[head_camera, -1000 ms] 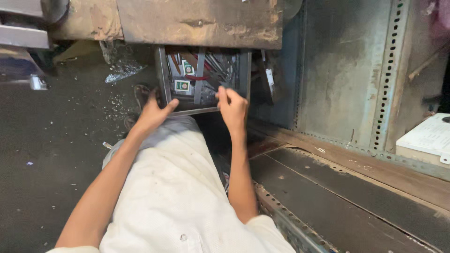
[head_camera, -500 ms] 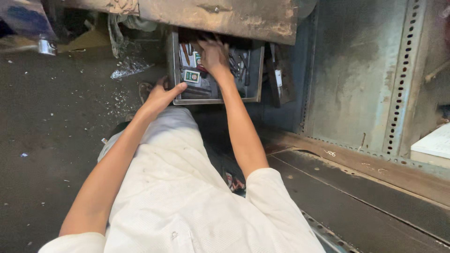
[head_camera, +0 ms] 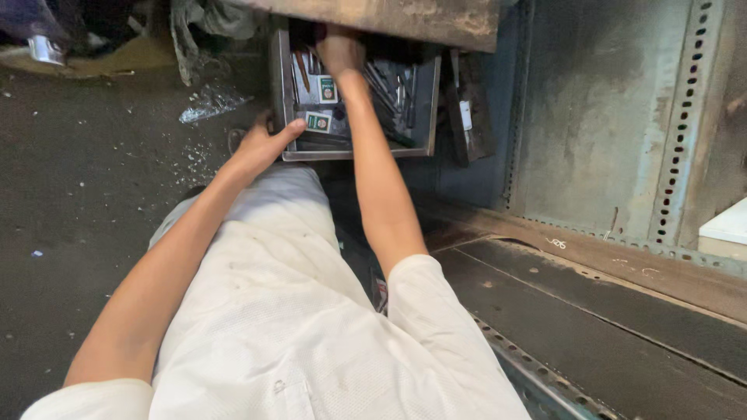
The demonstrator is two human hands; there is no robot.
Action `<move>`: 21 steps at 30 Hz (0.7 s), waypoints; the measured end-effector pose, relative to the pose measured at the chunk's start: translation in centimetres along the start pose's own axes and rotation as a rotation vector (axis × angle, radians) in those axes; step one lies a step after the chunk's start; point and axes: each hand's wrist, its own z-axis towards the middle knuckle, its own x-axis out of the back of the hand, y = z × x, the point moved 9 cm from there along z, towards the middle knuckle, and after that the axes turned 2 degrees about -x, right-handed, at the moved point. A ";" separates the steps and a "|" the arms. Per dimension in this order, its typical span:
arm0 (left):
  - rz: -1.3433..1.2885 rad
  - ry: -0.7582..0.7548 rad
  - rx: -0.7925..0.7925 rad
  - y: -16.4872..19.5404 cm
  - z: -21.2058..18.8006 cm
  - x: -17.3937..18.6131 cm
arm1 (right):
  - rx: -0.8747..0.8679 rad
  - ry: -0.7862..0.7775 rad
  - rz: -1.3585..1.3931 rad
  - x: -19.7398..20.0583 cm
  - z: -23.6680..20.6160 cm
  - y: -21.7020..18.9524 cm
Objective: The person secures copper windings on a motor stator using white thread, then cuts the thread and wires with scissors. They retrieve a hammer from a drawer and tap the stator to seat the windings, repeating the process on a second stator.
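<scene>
A grey metal drawer (head_camera: 354,153) stands pulled out from under a worn bench top (head_camera: 405,19). It holds several hand tools (head_camera: 393,89) and two small green-and-white packets (head_camera: 318,120). My left hand (head_camera: 261,144) grips the drawer's front left corner, thumb on the rim. My right hand (head_camera: 338,50) reaches deep into the back of the drawer among the tools, its fingers partly hidden under the bench top, so what it touches is unclear.
A dirty concrete floor (head_camera: 85,202) with scattered debris lies to the left. A blue-grey metal panel with a perforated upright (head_camera: 677,132) stands to the right, above dark metal rails (head_camera: 622,311). A brush-like tool (head_camera: 467,117) hangs beside the drawer.
My right hand left the drawer's front edge and went further into the back of the drawer. My left hand stayed on the front left corner. The view has tilted down.
</scene>
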 end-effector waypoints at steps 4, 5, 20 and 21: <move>0.008 -0.025 0.032 -0.2 0.2 -0.3 | -0.080 0.026 -0.070 -0.8 1.3 0.3; 0.010 -0.021 0.036 -0.3 0.2 -0.3 | -0.072 0.026 -0.065 -1.0 1.5 0.3; 0.052 -0.040 0.070 -0.3 0.1 0.9 | 0.101 -0.031 0.011 -1.7 2.1 -1.6; 0.049 -0.024 0.068 -0.2 0.2 1.2 | 0.131 -0.022 -0.008 -1.9 2.6 -2.1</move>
